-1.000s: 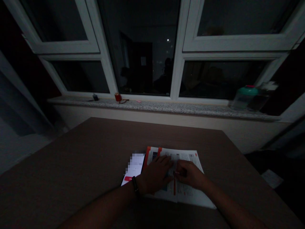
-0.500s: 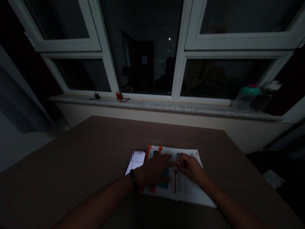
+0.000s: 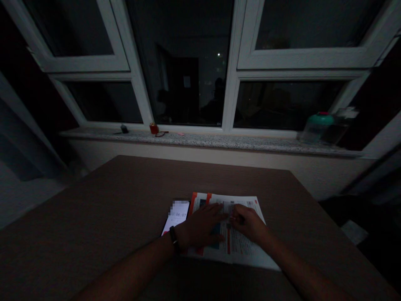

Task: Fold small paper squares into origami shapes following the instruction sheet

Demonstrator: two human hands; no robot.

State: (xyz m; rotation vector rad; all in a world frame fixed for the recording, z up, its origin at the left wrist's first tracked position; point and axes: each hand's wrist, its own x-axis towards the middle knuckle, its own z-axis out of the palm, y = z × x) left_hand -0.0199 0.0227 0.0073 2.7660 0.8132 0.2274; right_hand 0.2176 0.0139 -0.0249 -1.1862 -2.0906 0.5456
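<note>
An open printed booklet [image 3: 250, 254] with orange-red edge strips lies on the brown table [image 3: 138, 184]. My left hand [image 3: 205, 225] rests on its left page with the fingers spread. On the upper part of the right page, close to my left fingertips, my right hand [image 3: 248, 221] is closed in a pinch. Whatever sits between those fingers is too dark and small to name. A lit phone [image 3: 178, 213] showing a timer lies just left of the booklet, beside my left wrist, which wears a black band [image 3: 173, 237].
Beyond the table runs a speckled stone windowsill [image 3: 213, 141] below dark windows. On it stand a small red jar [image 3: 153, 128], a dark little object [image 3: 124, 129] and a clear container with a teal lid [image 3: 322, 120]. A grey curtain [image 3: 19, 142] hangs at the left.
The whole view has shifted slightly. My right hand has made a small move at the page and stays pinched. My left hand keeps its place on the booklet.
</note>
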